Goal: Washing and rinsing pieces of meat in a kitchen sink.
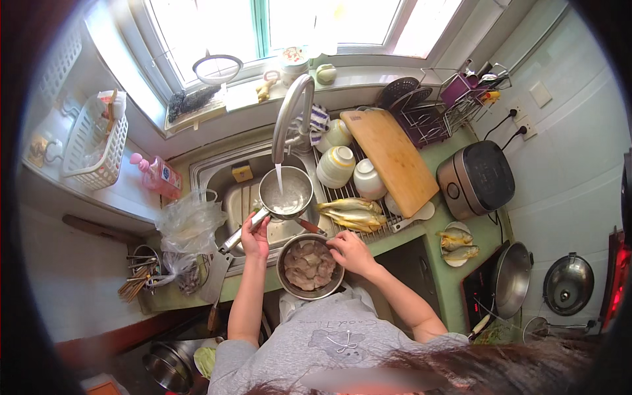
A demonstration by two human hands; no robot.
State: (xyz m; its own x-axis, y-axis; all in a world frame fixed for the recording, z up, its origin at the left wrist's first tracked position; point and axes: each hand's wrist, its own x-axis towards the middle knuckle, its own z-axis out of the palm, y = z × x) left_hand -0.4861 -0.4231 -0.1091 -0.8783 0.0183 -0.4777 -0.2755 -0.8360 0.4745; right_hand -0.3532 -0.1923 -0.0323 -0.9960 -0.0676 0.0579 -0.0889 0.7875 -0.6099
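My left hand (255, 238) grips the long handle of a steel saucepan (264, 215), which I hold over the sink. Water (279, 178) runs from the curved faucet (291, 118) into the pan, and some water stands in it. At the sink's front edge, close to my body, is a metal bowl (282, 279) with several pale pieces of raw meat (309, 265) in it. The fingers of my right hand (351, 253) are closed at this bowl's right rim. Between pan and bowl shows a brown handle (312, 227); the rest of that tool is hidden.
Right of the sink (232, 197), yellow fish (353, 215) lie on a rack beside upturned bowls (336, 167) and a leaning wooden cutting board (395, 160). A cleaver (217, 276) overhangs the counter edge at left. A rice cooker (475, 180) and a wok (512, 281) stand farther right.
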